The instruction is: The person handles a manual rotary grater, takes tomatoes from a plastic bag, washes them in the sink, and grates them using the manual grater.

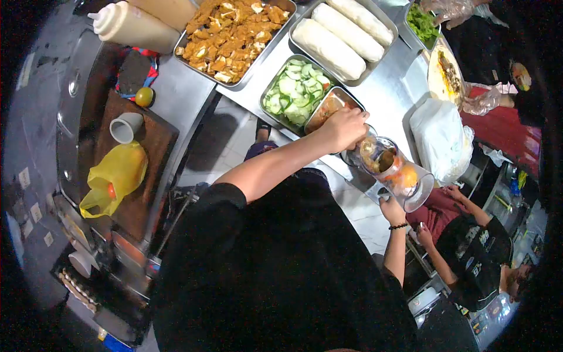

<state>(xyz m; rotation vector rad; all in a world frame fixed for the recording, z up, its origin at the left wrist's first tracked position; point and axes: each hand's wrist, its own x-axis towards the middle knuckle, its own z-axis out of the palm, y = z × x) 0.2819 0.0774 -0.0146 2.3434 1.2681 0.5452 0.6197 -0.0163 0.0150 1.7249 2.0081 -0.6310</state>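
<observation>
My left hand (346, 129) is closed beside the metal tray of reddish sauce (330, 107), at the near end of a clear container (384, 157); what its fingers grip is hidden. Below the container, my right hand (393, 210), with a dark beaded bracelet on the wrist, is wrapped against its side. The container is tilted and holds something orange and dark pieces. A tray of sliced cucumber (295, 91) sits left of the sauce. Behind these stands a tray of long white rolls (346, 38).
A tray of chopped brown food (234, 36) and a cream squeeze bottle (132, 26) stand at upper left. A yellow bag (120, 176) and grey cup (126, 127) lie on a brown board. At right are a white bag (440, 138), a co-worker's gloved hands and another person (481, 246).
</observation>
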